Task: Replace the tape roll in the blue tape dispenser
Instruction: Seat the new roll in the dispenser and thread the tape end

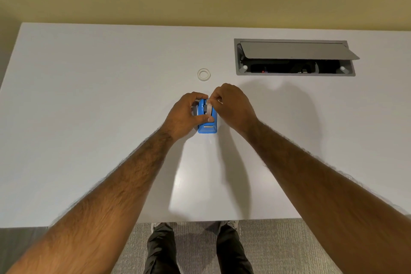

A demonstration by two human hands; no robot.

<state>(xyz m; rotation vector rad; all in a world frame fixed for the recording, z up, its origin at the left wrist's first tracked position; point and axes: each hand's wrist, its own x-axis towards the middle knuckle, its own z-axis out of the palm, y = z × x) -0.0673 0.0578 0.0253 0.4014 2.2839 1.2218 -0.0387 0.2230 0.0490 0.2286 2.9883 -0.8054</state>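
Observation:
The blue tape dispenser stands on the white table in the middle, its cutter end toward me. My left hand wraps it from the left, thumb across its top. My right hand reaches in from the right with fingertips pinched on a pale roll or strip of tape at the dispenser's open top; the part inside is mostly hidden by the fingers. A separate clear tape roll lies flat on the table just beyond the hands.
A grey cable box with its lid propped open is sunk into the table at the back right. The table's near edge runs just above my legs and the carpet. A yellow wall rises behind the table.

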